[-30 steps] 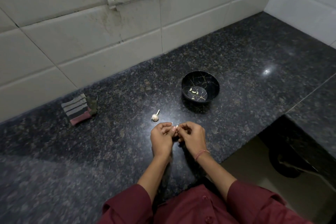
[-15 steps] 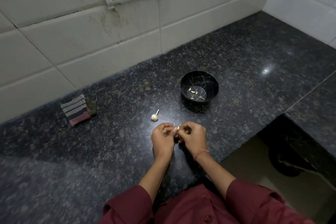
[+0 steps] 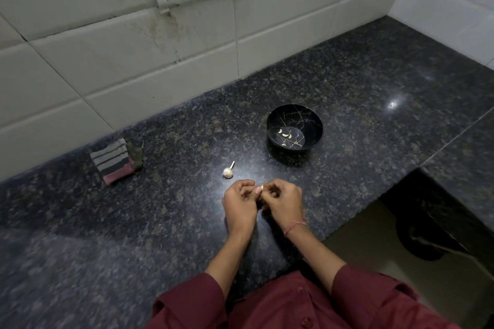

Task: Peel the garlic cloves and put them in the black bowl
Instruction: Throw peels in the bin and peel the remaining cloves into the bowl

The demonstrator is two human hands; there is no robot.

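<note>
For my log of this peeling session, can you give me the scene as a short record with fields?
hands: left hand and right hand meet, both pinching a clove over the counter
bowl: black, beyond the hands, a few peeled cloves inside
garlic head: on the counter beyond the left hand, untouched
cloth: striped, folded, at the left near the wall

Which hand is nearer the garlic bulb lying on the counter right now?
Left. The left hand sits just on the person's side of the garlic bulb, apart from it; the right hand is farther off, beyond the left, both pinching a clove.
</note>
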